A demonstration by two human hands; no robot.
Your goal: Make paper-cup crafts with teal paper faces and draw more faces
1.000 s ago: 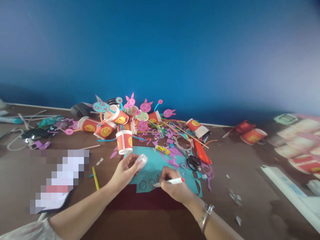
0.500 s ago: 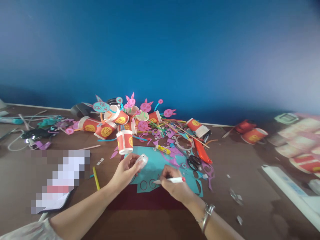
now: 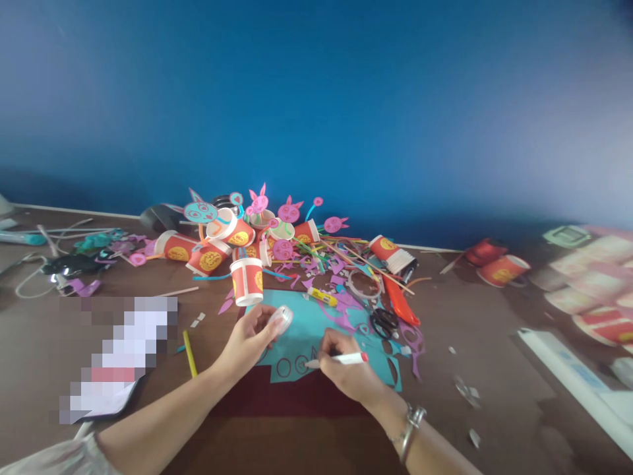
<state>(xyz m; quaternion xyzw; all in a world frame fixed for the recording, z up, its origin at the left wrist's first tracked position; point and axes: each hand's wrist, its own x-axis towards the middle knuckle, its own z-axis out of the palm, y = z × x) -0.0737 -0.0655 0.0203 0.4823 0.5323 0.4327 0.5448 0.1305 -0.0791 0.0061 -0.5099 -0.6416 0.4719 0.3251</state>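
A white marker with a red end (image 3: 351, 359) is gripped in my right hand (image 3: 340, 363), its tip on or just above a drawn circle on the turquoise paper (image 3: 291, 336). Beside that circle is a second outlined circle (image 3: 283, 367). My left hand (image 3: 257, 330) is closed around a small clear, shiny object (image 3: 281, 320) over the paper's left part; I cannot make out exactly what it is. Under the turquoise sheet lies a dark red sheet (image 3: 297, 399). A red and white paper cup (image 3: 247, 282) stands just beyond my left hand.
Paper cups with animal faces (image 3: 200, 211) crowd the back by the blue wall. Black-handled scissors (image 3: 384, 323), a yellow glue stick (image 3: 322, 296) and purple scraps (image 3: 346, 310) lie beyond my right hand. A phone (image 3: 123, 356) is at left, a white power strip (image 3: 568, 382) at right.
The marker tip has shifted slightly to the right at the drawn circle, with my right hand moving a little. My left hand stays in place.
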